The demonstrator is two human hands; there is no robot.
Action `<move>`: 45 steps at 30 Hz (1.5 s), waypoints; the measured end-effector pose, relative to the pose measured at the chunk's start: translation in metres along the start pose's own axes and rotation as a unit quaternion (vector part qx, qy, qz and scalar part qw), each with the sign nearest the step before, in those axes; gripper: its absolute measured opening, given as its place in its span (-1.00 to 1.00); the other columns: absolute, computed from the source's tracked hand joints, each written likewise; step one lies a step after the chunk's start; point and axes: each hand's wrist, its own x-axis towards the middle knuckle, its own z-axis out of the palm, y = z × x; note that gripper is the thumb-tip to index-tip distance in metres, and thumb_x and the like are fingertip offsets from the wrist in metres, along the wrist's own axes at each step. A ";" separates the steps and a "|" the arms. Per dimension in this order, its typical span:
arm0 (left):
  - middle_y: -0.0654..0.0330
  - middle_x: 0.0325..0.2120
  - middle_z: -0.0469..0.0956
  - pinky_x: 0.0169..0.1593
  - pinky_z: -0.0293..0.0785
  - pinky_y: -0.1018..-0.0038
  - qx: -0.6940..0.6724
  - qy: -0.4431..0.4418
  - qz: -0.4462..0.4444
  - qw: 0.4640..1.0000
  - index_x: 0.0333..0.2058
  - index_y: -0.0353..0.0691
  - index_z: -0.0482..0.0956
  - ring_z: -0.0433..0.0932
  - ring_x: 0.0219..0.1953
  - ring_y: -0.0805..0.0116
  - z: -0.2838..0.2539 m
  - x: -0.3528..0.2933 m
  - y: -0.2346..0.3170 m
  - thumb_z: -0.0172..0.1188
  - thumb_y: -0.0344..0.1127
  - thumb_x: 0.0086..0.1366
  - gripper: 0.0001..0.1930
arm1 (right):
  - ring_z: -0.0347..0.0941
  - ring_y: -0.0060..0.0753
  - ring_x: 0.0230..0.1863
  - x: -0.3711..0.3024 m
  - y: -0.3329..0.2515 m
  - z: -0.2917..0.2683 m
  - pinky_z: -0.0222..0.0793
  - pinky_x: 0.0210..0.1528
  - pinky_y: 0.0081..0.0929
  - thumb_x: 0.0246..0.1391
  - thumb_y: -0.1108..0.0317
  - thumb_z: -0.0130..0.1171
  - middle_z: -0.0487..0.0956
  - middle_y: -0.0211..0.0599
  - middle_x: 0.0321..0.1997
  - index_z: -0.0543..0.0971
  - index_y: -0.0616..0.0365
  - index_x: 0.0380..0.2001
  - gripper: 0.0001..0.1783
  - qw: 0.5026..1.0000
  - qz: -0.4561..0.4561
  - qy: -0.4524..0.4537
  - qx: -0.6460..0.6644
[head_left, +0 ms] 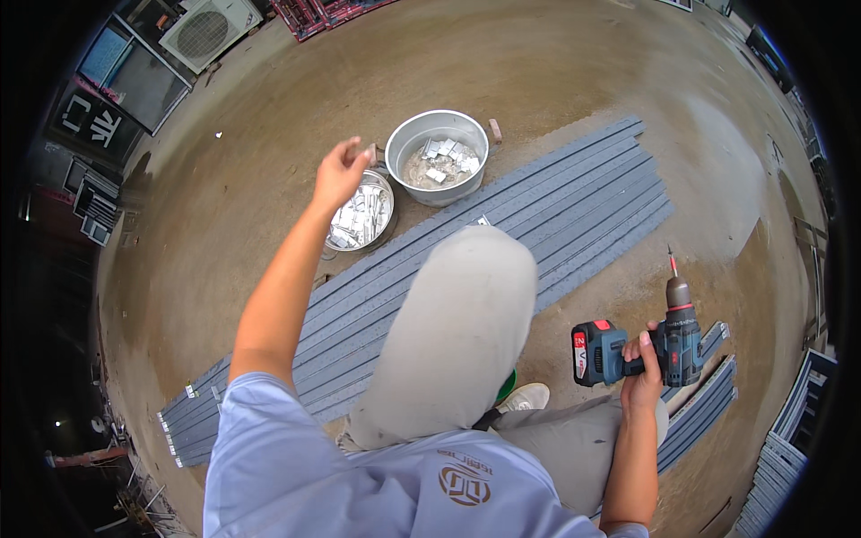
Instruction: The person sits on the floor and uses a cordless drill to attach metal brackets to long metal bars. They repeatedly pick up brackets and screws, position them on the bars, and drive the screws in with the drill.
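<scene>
My right hand (642, 368) grips a blue and black cordless drill (683, 345) by its handle, with the battery to the left and the bit pointing away from me. My left hand (339, 172) is raised over the smaller metal pot (390, 229), its fingers bent and a little apart; I see nothing in them. White and silvery metal pieces (361, 215) fill that pot. Right beside it stands a larger metal pot (437, 193) with small bright metal pieces (439, 173) lying on greyish loose bits, perhaps screws. My left hand hides part of the smaller pot's rim.
Long grey metal profiles (583, 193) lie side by side across the floor, under my raised knee. Shorter grey profiles (704, 412) lie at my right. An air-conditioner unit (202, 36) stands far left, and stacked frames (776, 466) are at the right edge.
</scene>
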 end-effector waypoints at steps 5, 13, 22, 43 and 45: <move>0.01 -0.06 0.72 0.13 0.54 0.31 0.109 -0.050 -0.134 0.984 0.24 -0.27 0.51 0.71 -0.04 0.11 0.086 -0.061 -0.133 0.32 0.03 0.30 -0.35 | 0.32 -0.54 -0.48 0.014 0.021 -0.016 0.30 -0.31 -0.49 0.23 0.38 0.30 0.38 -0.45 -0.52 0.45 0.23 0.07 -0.60 0.998 0.008 0.044 -0.036; -0.37 0.02 0.57 -0.31 0.65 0.43 -0.463 -0.112 -0.416 0.775 0.32 -0.51 0.11 0.72 -0.17 0.06 0.238 -0.005 -0.169 -0.02 0.27 0.51 -0.15 | 0.38 -0.46 -0.46 0.022 0.035 -0.019 0.34 -0.27 -0.42 0.22 0.41 0.28 0.42 -0.39 -0.50 0.43 0.21 0.05 -0.62 0.994 0.014 0.098 -0.037; -0.36 0.00 0.52 -0.14 0.82 0.27 -0.478 0.006 -0.375 0.794 0.22 -0.65 0.18 0.72 -0.12 -0.19 0.254 0.044 -0.157 -0.09 -0.31 0.55 -0.52 | 0.38 -0.45 -0.45 0.025 0.026 -0.005 0.35 -0.25 -0.40 0.22 0.39 0.30 0.41 -0.40 -0.52 0.43 0.20 0.04 -0.62 0.993 0.052 0.100 -0.037; -0.06 -0.33 0.74 -0.10 0.63 0.17 0.225 0.173 -0.186 0.941 -0.06 -0.19 0.73 0.74 -0.24 -0.02 0.042 -0.022 -0.295 0.20 -0.36 0.22 -0.68 | 0.28 -0.54 -0.44 0.029 0.030 -0.013 0.28 -0.24 -0.47 0.30 0.35 0.22 0.34 -0.44 -0.49 0.42 0.19 0.11 -0.63 0.995 0.036 0.043 -0.080; -0.08 -0.28 0.73 -0.04 0.63 0.18 0.221 0.102 -0.164 0.956 -0.05 -0.17 0.73 0.73 -0.18 -0.03 0.049 -0.021 -0.309 0.19 -0.37 0.21 -0.67 | 0.29 -0.54 -0.44 0.028 0.029 -0.012 0.28 -0.23 -0.47 0.30 0.35 0.22 0.34 -0.44 -0.49 0.42 0.19 0.11 -0.63 0.995 0.036 0.040 -0.086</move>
